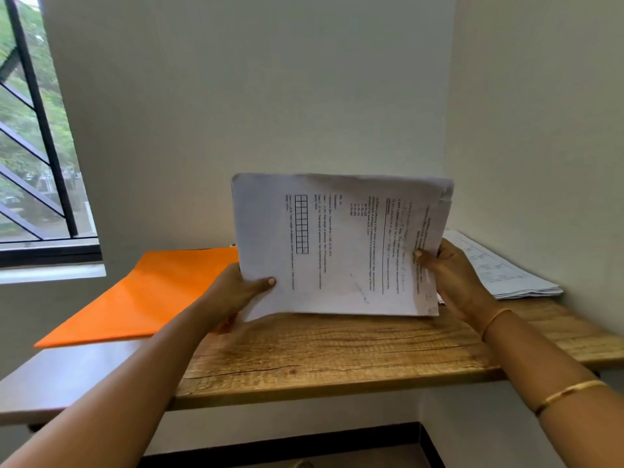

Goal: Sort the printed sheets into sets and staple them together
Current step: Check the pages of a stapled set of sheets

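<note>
Hands, left (236,293) and right (454,282), at sheets' (337,244) edges

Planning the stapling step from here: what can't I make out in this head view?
Head view only:
- Printed sheets, gripped by left hand and right hand: print too small and blurred to read; the front sheet hides how many lie behind.
- Wooden table behind them: hidden by the sheets, so anything lying there is unseen.
- Paper stack: near end covered by the right hand.
- Orange folder: right edge behind sheets and left hand.
</note>
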A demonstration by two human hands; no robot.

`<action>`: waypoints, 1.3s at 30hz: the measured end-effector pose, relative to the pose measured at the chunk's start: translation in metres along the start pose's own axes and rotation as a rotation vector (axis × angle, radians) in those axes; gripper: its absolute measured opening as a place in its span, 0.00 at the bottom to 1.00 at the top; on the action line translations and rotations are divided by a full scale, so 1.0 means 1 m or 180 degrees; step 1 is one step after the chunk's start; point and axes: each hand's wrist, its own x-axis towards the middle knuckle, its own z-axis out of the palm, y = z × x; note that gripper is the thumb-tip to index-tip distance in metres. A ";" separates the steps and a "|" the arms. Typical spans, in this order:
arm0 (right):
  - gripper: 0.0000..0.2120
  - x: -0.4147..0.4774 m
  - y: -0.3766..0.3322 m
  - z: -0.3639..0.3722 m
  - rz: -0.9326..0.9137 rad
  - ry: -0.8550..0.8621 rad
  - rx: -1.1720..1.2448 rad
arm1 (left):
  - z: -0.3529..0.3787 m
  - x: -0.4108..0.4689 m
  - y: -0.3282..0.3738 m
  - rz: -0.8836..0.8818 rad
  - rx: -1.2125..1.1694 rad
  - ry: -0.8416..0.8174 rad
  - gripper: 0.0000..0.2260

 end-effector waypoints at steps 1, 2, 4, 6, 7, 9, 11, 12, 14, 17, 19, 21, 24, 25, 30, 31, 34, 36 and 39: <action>0.13 -0.003 0.004 0.000 0.0090 -0.0035 0.0009 | 0.001 0.000 -0.003 -0.0045 0.0022 -0.0027 0.12; 0.13 -0.005 0.008 -0.001 0.0171 -0.0058 0.0020 | 0.002 -0.001 -0.005 -0.0081 0.0023 -0.0052 0.12; 0.13 -0.005 0.010 -0.002 0.0233 -0.0036 0.0003 | 0.003 0.000 -0.005 -0.0115 0.0016 -0.0090 0.14; 0.12 -0.003 0.007 -0.003 0.0179 0.0026 -0.0092 | 0.003 0.000 0.000 -0.0161 0.0007 -0.0142 0.15; 0.12 -0.001 0.004 -0.002 0.0120 0.0045 -0.0184 | 0.003 0.001 0.002 -0.0191 -0.0035 -0.0138 0.14; 0.12 0.003 -0.002 -0.002 0.0025 0.0062 -0.0274 | 0.002 0.002 0.007 -0.0223 -0.0236 -0.0124 0.16; 0.13 0.005 -0.007 -0.001 0.0047 0.0040 -0.0240 | -0.001 0.001 0.013 -0.0222 -0.0508 -0.0134 0.30; 0.13 0.006 -0.009 0.000 0.0103 0.0024 -0.0253 | -0.003 0.003 0.014 -0.0230 -0.0522 -0.0121 0.34; 0.12 0.010 -0.013 -0.001 0.0247 -0.0058 -0.0317 | -0.002 0.004 0.015 -0.0173 -0.0532 -0.0051 0.24; 0.10 0.015 -0.016 -0.002 0.0523 -0.0114 -0.0186 | 0.001 0.006 0.015 -0.0283 -0.0631 0.0176 0.11; 0.05 0.015 -0.018 -0.004 0.0756 -0.0045 0.0011 | 0.004 0.005 0.013 -0.0374 -0.0787 0.0303 0.14; 0.07 0.013 -0.019 -0.003 0.1136 -0.0015 0.0370 | 0.010 0.005 0.010 -0.0429 -0.1081 0.0550 0.15; 0.20 0.012 -0.014 0.005 0.1541 -0.0220 0.1023 | 0.023 0.006 0.007 -0.0519 -0.1419 0.0974 0.17; 0.23 0.009 -0.012 0.011 0.1554 -0.0394 0.1052 | 0.028 0.006 0.007 -0.0548 -0.1538 0.1049 0.18; 0.17 -0.007 -0.004 0.065 0.1358 -0.1063 0.0397 | 0.064 0.003 0.010 -0.0651 -0.1947 0.1108 0.17; 0.15 -0.006 -0.002 0.075 0.1298 -0.0886 0.0396 | 0.073 0.000 0.012 -0.0743 -0.2036 0.1068 0.16; 0.13 0.000 -0.002 0.088 0.1283 -0.0320 0.0791 | 0.086 -0.006 0.016 -0.0906 -0.2390 0.0923 0.13; 0.13 0.003 -0.006 0.081 0.1190 -0.0215 0.0786 | 0.079 -0.006 0.017 -0.0693 -0.2519 0.0904 0.12; 0.15 0.008 -0.012 0.056 0.0900 -0.0198 0.0606 | 0.050 0.001 0.016 -0.0248 -0.2533 0.0971 0.15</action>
